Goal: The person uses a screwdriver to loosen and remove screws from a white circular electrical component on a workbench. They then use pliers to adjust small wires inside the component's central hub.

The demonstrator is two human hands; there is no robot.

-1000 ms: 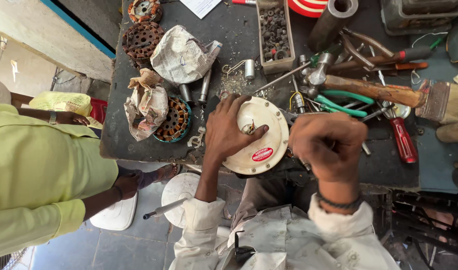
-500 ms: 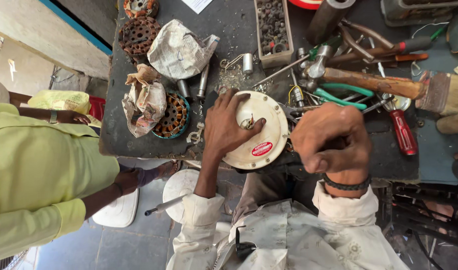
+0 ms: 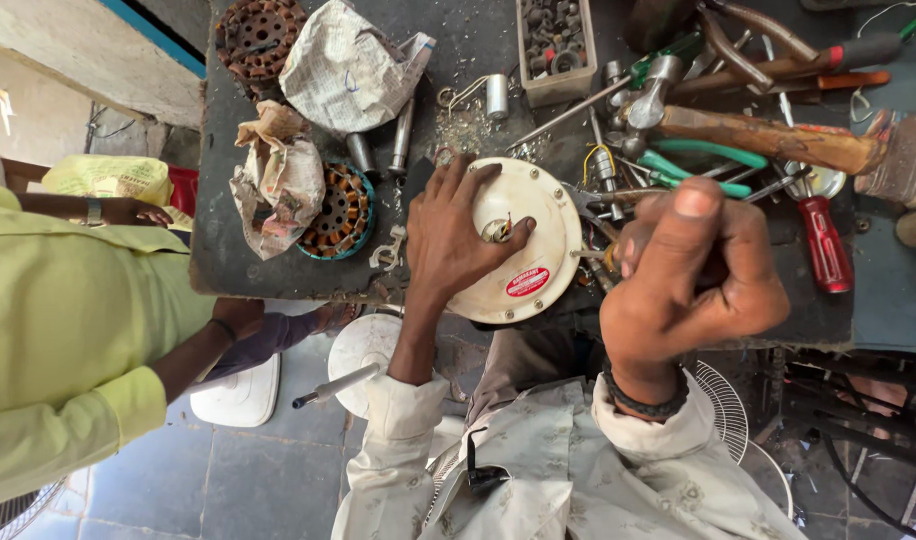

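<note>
Red oval label [image 3: 527,281] on the round cream motor cover [image 3: 543,215], crumpled newspaper wrapping [image 3: 346,70] at bench's far side

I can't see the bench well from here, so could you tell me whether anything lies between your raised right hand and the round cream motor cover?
Nothing visible does: the right hand hangs just beside the cover, which the left hand already presses.

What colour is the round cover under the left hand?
Cream-white, with a red oval sticker; head view shows the round cover under the left hand.
</note>
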